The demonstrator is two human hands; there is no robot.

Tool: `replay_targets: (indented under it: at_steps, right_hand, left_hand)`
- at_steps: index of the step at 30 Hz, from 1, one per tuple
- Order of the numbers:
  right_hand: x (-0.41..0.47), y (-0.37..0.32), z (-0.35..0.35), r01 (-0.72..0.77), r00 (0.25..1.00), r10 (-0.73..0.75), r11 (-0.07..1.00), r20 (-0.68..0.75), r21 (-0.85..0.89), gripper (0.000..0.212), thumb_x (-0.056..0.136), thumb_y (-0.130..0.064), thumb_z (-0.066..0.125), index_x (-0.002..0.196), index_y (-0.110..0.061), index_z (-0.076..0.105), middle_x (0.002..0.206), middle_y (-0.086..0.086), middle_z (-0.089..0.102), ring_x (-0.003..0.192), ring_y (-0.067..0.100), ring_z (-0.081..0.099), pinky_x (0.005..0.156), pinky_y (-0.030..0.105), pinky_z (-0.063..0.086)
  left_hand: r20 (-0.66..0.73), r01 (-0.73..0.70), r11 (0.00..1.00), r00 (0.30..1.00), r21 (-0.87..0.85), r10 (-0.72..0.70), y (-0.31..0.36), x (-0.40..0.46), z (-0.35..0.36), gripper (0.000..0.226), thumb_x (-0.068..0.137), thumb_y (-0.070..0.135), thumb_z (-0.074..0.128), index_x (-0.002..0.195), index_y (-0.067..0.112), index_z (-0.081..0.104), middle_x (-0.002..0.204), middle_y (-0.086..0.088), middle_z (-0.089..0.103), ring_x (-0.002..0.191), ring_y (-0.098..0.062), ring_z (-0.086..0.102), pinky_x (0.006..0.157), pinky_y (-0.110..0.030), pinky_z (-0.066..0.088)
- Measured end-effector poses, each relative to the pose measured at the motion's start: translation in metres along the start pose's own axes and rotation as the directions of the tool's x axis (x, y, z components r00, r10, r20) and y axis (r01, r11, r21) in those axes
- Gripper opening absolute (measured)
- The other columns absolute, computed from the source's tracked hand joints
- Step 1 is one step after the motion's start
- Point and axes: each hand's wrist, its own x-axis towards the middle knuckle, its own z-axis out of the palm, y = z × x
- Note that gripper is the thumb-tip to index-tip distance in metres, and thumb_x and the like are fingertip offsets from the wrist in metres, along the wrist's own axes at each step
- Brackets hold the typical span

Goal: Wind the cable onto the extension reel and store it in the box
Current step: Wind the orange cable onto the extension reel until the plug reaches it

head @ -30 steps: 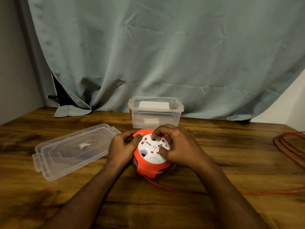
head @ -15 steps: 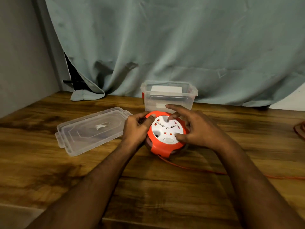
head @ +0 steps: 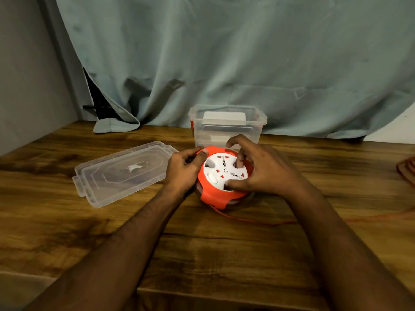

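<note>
An orange extension reel (head: 215,198) with a white socket face stands on the wooden table (head: 67,221). My left hand (head: 183,171) grips its left rim, thumb on top. Over the white face lies my right hand (head: 260,171), with a fingertip pressed into a recess of the face and the thumb at its near edge. A thin orange cable (head: 253,221) leaves the reel's underside and runs right across the table to loose loops (head: 407,171) at the right edge. The clear plastic box (head: 226,126) stands open just behind the reel.
The box's clear lid (head: 121,173) lies flat to the left of the reel. A grey-green curtain (head: 224,63) hangs behind the table. A grey wall (head: 27,75) bounds the left side. The table's front edge runs close to me.
The white face has turned under my right hand, whose fingers shifted round it. My view has swung to the right, so the cable loops show again. The left hand keeps its hold on the rim.
</note>
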Motion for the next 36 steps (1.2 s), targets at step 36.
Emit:
replay_targets:
  at_steps: [36]
  right_hand:
    - [-0.001,0.000,-0.006,0.011,0.996,-0.027,0.985,0.090,0.174,0.100,0.068,-0.025,0.085,0.146,-0.050,0.028,0.124,-0.024,0.066,0.073,-0.008,0.049,0.059,0.016,0.039]
  left_hand:
    - [0.052,-0.043,0.999,0.998,0.032,0.042,-0.004,0.004,-0.001,0.049,0.089,0.046,0.073,0.128,0.016,0.078,0.118,-0.004,0.082,0.108,-0.024,0.079,0.098,-0.055,0.063]
